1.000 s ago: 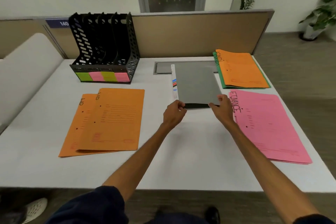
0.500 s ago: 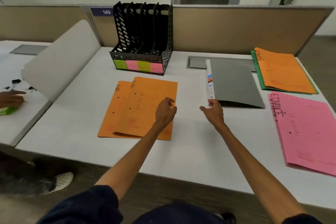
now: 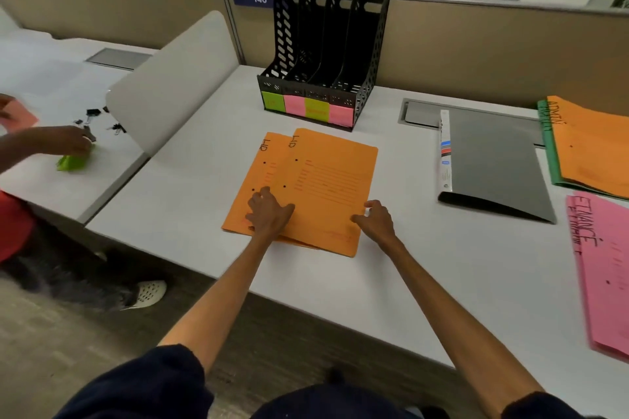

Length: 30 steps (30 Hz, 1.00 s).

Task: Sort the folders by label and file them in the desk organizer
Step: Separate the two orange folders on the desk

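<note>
A second person's hand (image 3: pixel 68 143) rests on a green item (image 3: pixel 71 161) on the neighbouring table, far to the left of the left hand (image 3: pixel 269 214), beyond a white divider (image 3: pixel 170 88). The left hand lies flat, fingers spread, across two overlapping orange folders (image 3: pixel 333 180) on the table (image 3: pixel 340 282). The right hand (image 3: pixel 376 223), fingers loosely curved and holding nothing, has its thumb on the top folder's right edge. Straight beyond both hands stands the black desk organizer (image 3: pixel 323 54), green and pink labels (image 3: pixel 306 107) along its front. To the right of the right hand lies a grey folder (image 3: pixel 493 167). Further right are an orange folder marked ADMIN (image 3: pixel 592 153) on a green folder (image 3: pixel 546 153), and a pink folder (image 3: pixel 606 269).
</note>
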### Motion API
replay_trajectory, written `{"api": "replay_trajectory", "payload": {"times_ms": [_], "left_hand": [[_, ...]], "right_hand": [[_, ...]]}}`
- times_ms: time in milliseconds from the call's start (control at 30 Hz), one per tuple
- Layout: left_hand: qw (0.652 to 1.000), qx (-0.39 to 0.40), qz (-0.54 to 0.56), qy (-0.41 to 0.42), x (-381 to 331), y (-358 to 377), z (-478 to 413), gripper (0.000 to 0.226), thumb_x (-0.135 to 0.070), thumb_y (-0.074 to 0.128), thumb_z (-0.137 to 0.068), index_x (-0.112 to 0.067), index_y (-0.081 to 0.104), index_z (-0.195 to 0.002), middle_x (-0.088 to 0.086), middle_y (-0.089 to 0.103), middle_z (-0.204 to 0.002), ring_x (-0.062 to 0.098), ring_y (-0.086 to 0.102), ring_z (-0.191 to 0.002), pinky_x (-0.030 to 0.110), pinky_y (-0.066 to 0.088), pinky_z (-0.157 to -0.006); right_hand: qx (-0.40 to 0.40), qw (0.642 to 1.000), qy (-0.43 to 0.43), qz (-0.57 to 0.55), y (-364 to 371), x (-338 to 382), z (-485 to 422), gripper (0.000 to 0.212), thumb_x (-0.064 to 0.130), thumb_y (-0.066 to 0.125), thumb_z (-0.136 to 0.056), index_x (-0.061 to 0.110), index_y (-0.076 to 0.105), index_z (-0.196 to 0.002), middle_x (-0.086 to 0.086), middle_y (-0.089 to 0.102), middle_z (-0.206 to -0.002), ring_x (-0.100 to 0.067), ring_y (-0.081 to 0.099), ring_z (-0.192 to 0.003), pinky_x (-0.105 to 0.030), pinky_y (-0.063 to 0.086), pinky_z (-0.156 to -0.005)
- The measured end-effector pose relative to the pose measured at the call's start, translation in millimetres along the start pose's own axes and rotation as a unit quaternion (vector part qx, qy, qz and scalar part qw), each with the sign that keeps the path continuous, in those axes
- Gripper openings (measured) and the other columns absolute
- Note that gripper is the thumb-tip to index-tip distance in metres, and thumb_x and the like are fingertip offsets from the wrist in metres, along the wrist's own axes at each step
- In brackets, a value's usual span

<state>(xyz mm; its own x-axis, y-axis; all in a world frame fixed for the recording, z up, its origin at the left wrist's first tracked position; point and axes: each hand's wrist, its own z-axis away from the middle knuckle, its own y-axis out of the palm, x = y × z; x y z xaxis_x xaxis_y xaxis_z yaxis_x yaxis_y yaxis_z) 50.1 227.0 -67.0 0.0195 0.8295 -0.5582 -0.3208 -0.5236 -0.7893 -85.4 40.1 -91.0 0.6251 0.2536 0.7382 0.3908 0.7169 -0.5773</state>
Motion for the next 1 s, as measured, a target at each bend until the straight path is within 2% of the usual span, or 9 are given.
{"api": "replay_trajectory", "payload": {"times_ms": [133,233,400,533,600,700,767,900,1000], "left_hand": [[0.999,0.027,-0.023,-0.024,10.9,-4.4,-8.2,0.083,-0.039,0.075,-0.078,-0.003,0.033,-0.140,0.018,0.043,-0.141,0.037,0.036,-0.134,0.054,0.031,-0.108],[0.997,0.055,0.017,-0.056,11.3,-7.8,-14.9,0.086,-0.047,0.076,-0.076,-0.002,0.036,-0.137,0.017,0.047,-0.137,0.037,0.043,-0.129,0.052,0.039,-0.106],[0.977,0.118,0.168,-0.060,14.6,-9.5,-17.2,0.065,-0.049,0.075,-0.078,-0.003,0.054,-0.120,0.014,0.064,-0.117,0.031,0.063,-0.103,0.047,0.054,-0.092],[0.983,0.095,0.154,-0.042,6.9,-1.4,-9.5,0.061,-0.054,0.072,-0.079,-0.003,0.059,-0.111,0.013,0.065,-0.112,0.029,0.064,-0.097,0.042,0.056,-0.085],[0.985,0.082,0.148,-0.031,4.6,1.1,-6.2,0.062,-0.053,0.072,-0.079,-0.003,0.059,-0.114,0.013,0.065,-0.112,0.030,0.064,-0.098,0.043,0.056,-0.085],[0.979,0.070,0.191,-0.001,5.1,2.1,0.0,0.064,-0.052,0.075,-0.077,-0.007,0.057,-0.118,0.010,0.066,-0.113,0.029,0.065,-0.100,0.046,0.057,-0.086],[0.975,0.062,0.210,0.026,3.0,1.4,3.5,0.061,-0.052,0.075,-0.077,-0.008,0.058,-0.115,0.010,0.067,-0.111,0.029,0.067,-0.097,0.047,0.058,-0.084],[0.964,0.059,0.247,0.076,-2.6,-5.2,6.7,0.048,-0.049,0.074,-0.079,-0.012,0.063,-0.107,0.006,0.071,-0.101,0.022,0.071,-0.085,0.032,0.059,-0.065],[0.949,0.097,0.283,0.102,-2.2,-7.7,11.6,0.045,-0.048,0.075,-0.079,-0.017,0.065,-0.109,0.001,0.073,-0.099,0.020,0.073,-0.083,0.026,0.058,-0.060]], "right_hand": [[0.009,1.000,-0.008,0.019,8.8,7.6,0.4,0.063,0.029,0.068,-0.084,0.011,0.040,-0.137,-0.013,0.049,-0.135,-0.031,0.049,-0.124,-0.041,0.044,-0.100],[0.002,1.000,0.019,-0.023,10.3,8.1,-1.5,0.064,0.028,0.070,-0.082,0.013,0.040,-0.137,-0.012,0.049,-0.134,-0.030,0.050,-0.123,-0.042,0.046,-0.101],[-0.008,0.985,0.093,-0.143,-0.7,4.9,-7.1,0.059,0.024,0.068,-0.085,0.010,0.041,-0.135,-0.010,0.052,-0.135,-0.028,0.053,-0.120,-0.043,0.049,-0.098],[-0.007,0.986,0.102,-0.135,-4.4,2.1,-8.1,0.061,0.024,0.066,-0.088,0.007,0.038,-0.140,-0.012,0.050,-0.137,-0.031,0.052,-0.123,-0.045,0.049,-0.099],[-0.010,0.985,0.101,-0.136,-5.0,1.1,-7.7,0.055,0.023,0.064,-0.089,0.004,0.043,-0.135,-0.012,0.054,-0.132,-0.031,0.054,-0.120,-0.043,0.050,-0.096],[-0.014,0.987,0.091,-0.133,-7.1,-2.6,-8.6,0.030,0.023,0.062,-0.090,0.003,0.055,-0.110,-0.014,0.062,-0.117,-0.031,0.060,-0.109,-0.039,0.051,-0.085],[-0.011,0.985,0.087,-0.146,-10.6,-5.2,-8.6,0.026,0.022,0.062,-0.090,0.003,0.060,-0.107,-0.014,0.064,-0.117,-0.028,0.061,-0.102,-0.037,0.051,-0.081],[-0.018,0.981,0.095,-0.171,-20.4,-8.8,-8.7,0.051,0.040,0.064,-0.089,0.009,0.055,-0.128,-0.010,0.059,-0.130,-0.030,0.057,-0.116,-0.046,0.049,-0.099],[-0.040,0.963,0.094,-0.249,-33.7,-10.3,-7.7,0.070,0.050,0.069,-0.082,0.010,0.046,-0.135,-0.008,0.058,-0.130,-0.031,0.057,-0.118,-0.049,0.048,-0.100]]}}
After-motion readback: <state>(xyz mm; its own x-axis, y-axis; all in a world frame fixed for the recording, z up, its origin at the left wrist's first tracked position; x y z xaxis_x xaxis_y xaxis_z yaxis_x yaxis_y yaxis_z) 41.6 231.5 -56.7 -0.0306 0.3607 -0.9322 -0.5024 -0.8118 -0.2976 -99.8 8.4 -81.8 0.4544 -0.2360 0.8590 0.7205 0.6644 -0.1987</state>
